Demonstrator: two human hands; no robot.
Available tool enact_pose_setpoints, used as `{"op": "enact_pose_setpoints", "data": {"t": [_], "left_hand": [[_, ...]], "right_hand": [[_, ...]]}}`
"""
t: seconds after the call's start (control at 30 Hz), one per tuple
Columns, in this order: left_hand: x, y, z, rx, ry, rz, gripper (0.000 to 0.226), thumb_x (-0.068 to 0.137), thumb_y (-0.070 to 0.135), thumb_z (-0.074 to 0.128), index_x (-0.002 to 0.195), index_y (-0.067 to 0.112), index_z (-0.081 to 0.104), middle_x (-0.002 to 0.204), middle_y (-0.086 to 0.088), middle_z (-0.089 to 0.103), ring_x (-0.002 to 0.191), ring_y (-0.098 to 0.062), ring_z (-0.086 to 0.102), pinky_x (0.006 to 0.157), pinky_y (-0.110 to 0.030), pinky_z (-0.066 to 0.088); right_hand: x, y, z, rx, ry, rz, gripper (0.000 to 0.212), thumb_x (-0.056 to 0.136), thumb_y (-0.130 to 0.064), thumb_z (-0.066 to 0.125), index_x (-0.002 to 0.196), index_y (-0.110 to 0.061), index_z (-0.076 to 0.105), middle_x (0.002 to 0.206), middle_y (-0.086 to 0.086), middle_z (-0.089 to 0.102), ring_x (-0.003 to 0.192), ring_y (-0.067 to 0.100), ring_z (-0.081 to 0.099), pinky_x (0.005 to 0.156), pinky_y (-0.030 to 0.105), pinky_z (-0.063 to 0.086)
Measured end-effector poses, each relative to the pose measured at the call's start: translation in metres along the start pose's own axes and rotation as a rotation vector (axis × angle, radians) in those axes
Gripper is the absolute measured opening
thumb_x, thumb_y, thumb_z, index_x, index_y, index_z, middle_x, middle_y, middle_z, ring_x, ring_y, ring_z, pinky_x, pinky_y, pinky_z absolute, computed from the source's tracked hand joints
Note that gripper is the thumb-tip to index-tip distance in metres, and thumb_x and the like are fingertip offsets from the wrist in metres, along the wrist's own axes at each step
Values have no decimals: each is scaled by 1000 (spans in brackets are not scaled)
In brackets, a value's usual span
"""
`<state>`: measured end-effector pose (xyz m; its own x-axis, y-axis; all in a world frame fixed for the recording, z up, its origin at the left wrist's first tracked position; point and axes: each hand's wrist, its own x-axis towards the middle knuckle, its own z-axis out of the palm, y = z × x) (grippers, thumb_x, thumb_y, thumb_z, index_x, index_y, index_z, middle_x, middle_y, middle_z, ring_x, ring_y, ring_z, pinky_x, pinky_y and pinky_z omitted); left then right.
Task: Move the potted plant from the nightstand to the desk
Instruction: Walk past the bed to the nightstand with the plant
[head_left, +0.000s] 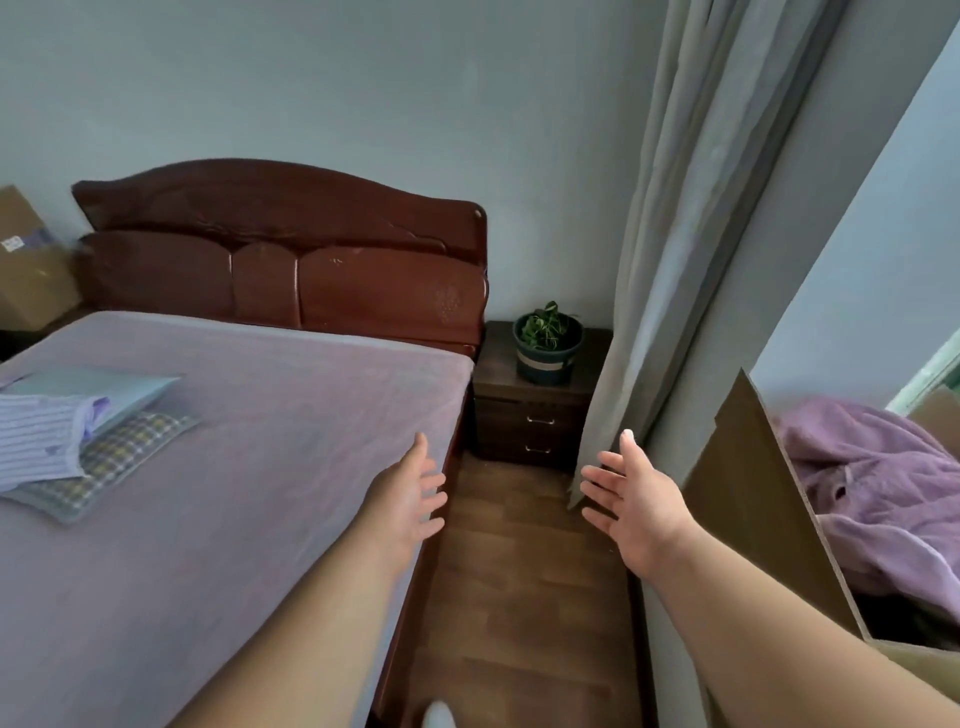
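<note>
A small green plant in a dark round pot (548, 347) with a pale band stands on a dark wooden nightstand (493, 382) in the corner, between the bed and the curtain. My left hand (410, 499) reaches forward over the bed's right edge, fingers spread, holding nothing. To its right, my right hand (631, 499) is stretched out above the floor, palm turned inward, also empty. Both hands are well short of the pot. No desk is in view.
A bed (234, 467) with a mauve sheet and dark red headboard fills the left; folded clothes (67, 436) lie on it. A grey curtain (670, 260) hangs beside the nightstand. A cardboard box (769, 519) with a purple blanket stands at right. A narrow strip of wood floor (519, 571) leads to the nightstand.
</note>
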<state>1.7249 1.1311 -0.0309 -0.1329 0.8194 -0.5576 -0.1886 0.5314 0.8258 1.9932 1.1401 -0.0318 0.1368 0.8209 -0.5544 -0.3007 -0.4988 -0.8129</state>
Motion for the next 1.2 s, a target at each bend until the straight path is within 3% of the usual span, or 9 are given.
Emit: {"op": "enact_pose_setpoints", "data": {"t": [0.17, 0.27, 0.4, 0.57, 0.63, 0.8, 1.0, 1.07, 1.2], "left_hand": [[98, 48, 27, 12, -63, -1, 88, 110, 75, 41, 177, 18, 36, 185, -12, 39, 168, -38, 39, 135, -61, 33], [153, 68, 37, 6, -74, -47, 88, 111, 73, 42, 177, 16, 36, 185, -14, 38, 168, -39, 40, 135, -62, 34], [214, 100, 50, 52, -123, -154, 91, 111, 75, 39, 180, 16, 30, 187, -14, 34, 169, -40, 36, 136, -64, 32], [282, 149, 80, 70, -148, -148, 85, 114, 69, 41, 180, 17, 29, 186, -14, 35, 169, -38, 37, 136, -63, 33], [301, 159, 91, 45, -149, -147, 83, 114, 69, 40, 181, 22, 25, 187, -13, 33, 171, -38, 34, 136, -63, 32], [352, 168, 111, 41, -94, -186, 84, 112, 70, 46, 180, 24, 27, 186, -12, 36, 167, -39, 41, 133, -63, 38], [412, 176, 139, 54, -38, -218, 85, 112, 71, 43, 181, 24, 25, 186, -11, 35, 167, -39, 40, 133, -63, 38], [434, 185, 150, 61, -27, -213, 85, 112, 71, 42, 181, 24, 25, 187, -12, 34, 168, -39, 39, 134, -64, 37], [482, 214, 173, 38, 48, -170, 81, 114, 65, 45, 178, 16, 36, 182, -14, 43, 163, -39, 47, 132, -62, 40]], "right_hand": [[90, -30, 17, 88, 46, 47, 71, 112, -62, 49, 160, -10, 55, 152, 16, 66, 140, 36, 61, 112, 55, 51], [133, -48, 28, 111, 99, 64, 71, 112, -63, 50, 159, -10, 55, 146, 16, 67, 133, 36, 63, 111, 55, 51], [180, -81, 40, 198, 117, 56, 73, 111, -64, 50, 160, -10, 54, 139, 13, 68, 131, 35, 62, 113, 55, 49], [228, -105, 60, 296, 152, 48, 74, 111, -64, 50, 162, -11, 51, 139, 11, 67, 134, 33, 60, 120, 57, 47], [245, -110, 66, 305, 171, 57, 72, 111, -63, 51, 160, -10, 54, 139, 12, 69, 134, 34, 61, 115, 56, 50], [304, -136, 68, 300, 175, 62, 72, 111, -63, 51, 160, -10, 53, 147, 13, 68, 137, 33, 61, 109, 52, 50], [388, -168, 64, 263, 157, 71, 74, 110, -64, 52, 160, -9, 54, 135, 10, 71, 135, 32, 62, 105, 49, 51], [420, -182, 61, 222, 142, 84, 74, 111, -63, 51, 161, -9, 53, 145, 12, 69, 133, 30, 61, 103, 47, 49], [488, -223, 60, 140, 133, 134, 72, 112, -61, 48, 163, -9, 52, 157, 14, 64, 144, 33, 59, 117, 52, 49]]}}
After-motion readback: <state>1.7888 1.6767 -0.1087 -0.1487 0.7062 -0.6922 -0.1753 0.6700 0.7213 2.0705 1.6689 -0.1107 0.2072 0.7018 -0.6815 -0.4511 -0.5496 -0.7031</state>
